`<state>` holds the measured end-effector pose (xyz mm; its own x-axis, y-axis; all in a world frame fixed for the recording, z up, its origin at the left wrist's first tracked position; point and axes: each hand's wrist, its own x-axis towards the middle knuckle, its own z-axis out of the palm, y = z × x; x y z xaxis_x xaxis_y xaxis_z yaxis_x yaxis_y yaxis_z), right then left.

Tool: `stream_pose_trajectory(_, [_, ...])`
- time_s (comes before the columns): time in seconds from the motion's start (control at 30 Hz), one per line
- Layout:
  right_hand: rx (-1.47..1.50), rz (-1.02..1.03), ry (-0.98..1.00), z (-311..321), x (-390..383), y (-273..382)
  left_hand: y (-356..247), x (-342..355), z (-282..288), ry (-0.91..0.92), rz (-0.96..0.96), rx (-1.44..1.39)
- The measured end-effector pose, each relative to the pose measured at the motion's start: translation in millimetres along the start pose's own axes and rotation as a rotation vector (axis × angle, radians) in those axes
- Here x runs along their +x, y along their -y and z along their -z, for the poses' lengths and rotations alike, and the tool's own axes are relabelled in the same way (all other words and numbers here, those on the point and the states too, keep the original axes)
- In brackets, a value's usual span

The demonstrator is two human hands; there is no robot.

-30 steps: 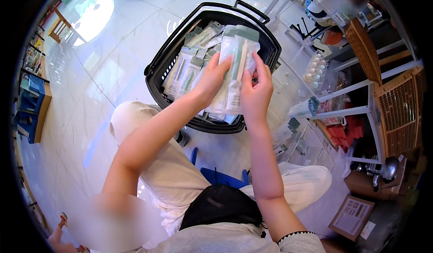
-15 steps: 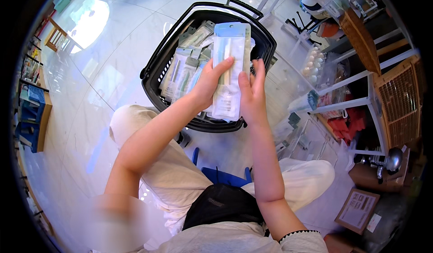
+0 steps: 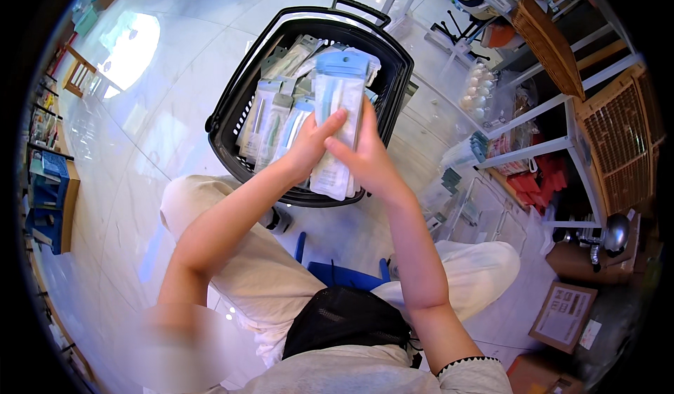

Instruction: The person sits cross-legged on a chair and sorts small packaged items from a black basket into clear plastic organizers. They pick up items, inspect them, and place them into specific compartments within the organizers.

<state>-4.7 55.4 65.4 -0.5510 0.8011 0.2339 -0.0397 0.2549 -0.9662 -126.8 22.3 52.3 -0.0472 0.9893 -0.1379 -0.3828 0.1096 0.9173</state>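
Note:
Both my hands hold a small stack of flat clear plastic pouches [image 3: 341, 85] with pale blue tops and a hanging hole, above the near right part of a black basket. Slim, stick-like items show inside the front pouch; their exact kind I cannot make out. My left hand [image 3: 307, 147] grips the left edge, thumb across the front. Around the right edge closes my right hand [image 3: 366, 157], its thumb over the lower front and its fingers partly hidden behind. Below, the black basket [image 3: 403, 71] contains many similar pouches [image 3: 261, 117], some with grey-green tops.
A blue plastic stool [image 3: 340, 275] shows between my legs. White-framed shelving [image 3: 533, 157] stands at the right with a woven tray [image 3: 618, 155], near a cardboard box [image 3: 562, 315]. A small wooden chair [image 3: 81, 71] stands far left on the shiny tiled floor.
My right hand has closed from loosely spread fingers onto the stack's right edge. The stack has come slightly lower and tilted. The whole view has shifted a little.

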Motion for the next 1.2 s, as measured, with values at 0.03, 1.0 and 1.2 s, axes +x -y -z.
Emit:
stream_pose_trajectory(0.03, [0.147, -0.051, -0.033, 2, 3, 7, -1, 0, 0, 0.067, 0.027, 0.048])
stream_pose_trajectory(1.0, [0.405, -0.071, -0.613, 41, 10, 24, 33, -8, -42, 0.339, -0.112, 0.508])
stream_pose_trajectory(1.2, [0.417, -0.053, -0.613, 49, 0, 25, 43, -6, -52, 0.326, -0.092, 0.503])
